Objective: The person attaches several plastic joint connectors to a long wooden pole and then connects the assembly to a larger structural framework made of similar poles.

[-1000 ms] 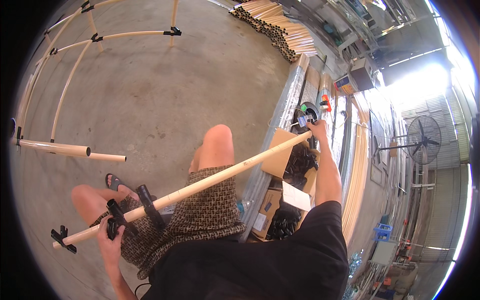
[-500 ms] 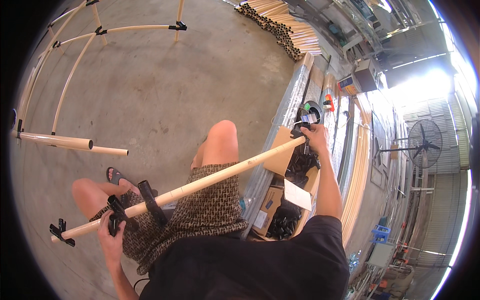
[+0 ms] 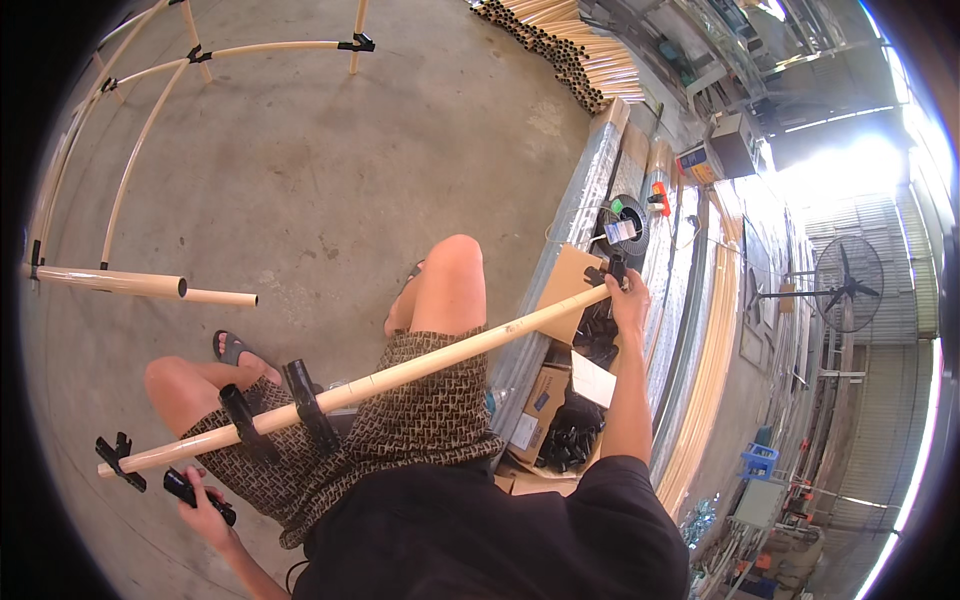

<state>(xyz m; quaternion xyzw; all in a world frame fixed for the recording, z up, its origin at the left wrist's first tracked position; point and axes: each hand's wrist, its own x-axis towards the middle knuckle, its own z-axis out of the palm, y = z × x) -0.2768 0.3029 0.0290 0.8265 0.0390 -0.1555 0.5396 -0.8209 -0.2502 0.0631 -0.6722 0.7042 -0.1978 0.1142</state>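
Observation:
A long cream-coloured pipe [image 3: 430, 367] lies slantwise across my lap. Two black pipe joints, one [image 3: 247, 424] beside another [image 3: 312, 408], sit around it over my left thigh, and a branched black joint [image 3: 120, 462] is near its left end. Below the pipe, apart from it, my left hand [image 3: 207, 515] is closed around a black tubular piece [image 3: 180, 487]; its exact kind is unclear. My right hand [image 3: 630, 300] grips the black joint [image 3: 613, 268] at the pipe's right end, and the fingers partly hide it.
Open cardboard boxes [image 3: 548, 395] with many black joints [image 3: 572, 430] stand at my right, beside long wrapped profiles [image 3: 570, 235]. A frame of cream pipes [image 3: 110, 280] is at the left, a pipe stack [image 3: 560, 50] at the back. A fan [image 3: 850, 285] stands far right.
My left hand has come away from the pipe beside the joints and moved down with the black piece. The pipe's right end and my right hand have shifted slightly.

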